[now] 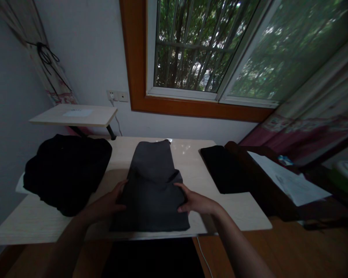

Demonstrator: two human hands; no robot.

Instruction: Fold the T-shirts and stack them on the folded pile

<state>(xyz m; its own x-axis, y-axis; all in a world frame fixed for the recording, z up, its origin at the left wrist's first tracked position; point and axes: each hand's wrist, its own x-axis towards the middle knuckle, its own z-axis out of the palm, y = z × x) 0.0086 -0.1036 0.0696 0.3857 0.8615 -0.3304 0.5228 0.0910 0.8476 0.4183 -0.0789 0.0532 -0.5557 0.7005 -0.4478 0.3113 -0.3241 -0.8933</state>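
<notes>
A dark grey garment [155,204] lies folded into a long strip on the pale table, with creases and a raised fold across its middle. Its kind cannot be made out. My left hand [113,200] grips its left edge, thumb towards the cloth. On the opposite side, my right hand [193,200] holds the right edge just below the raised fold, with thumb and index finger against the cloth. Some of the fingers of both hands are hidden. To the left is a loose heap of black clothing [69,170]. A flat, folded black item [223,168] rests at the right.
The pale table [240,210] has its front edge close to me. A small raised shelf [75,116] with a paper on it stands at the back left. Right of the table is a dark wooden piece of furniture bearing a white sheet [287,179]. A window [203,46] is behind.
</notes>
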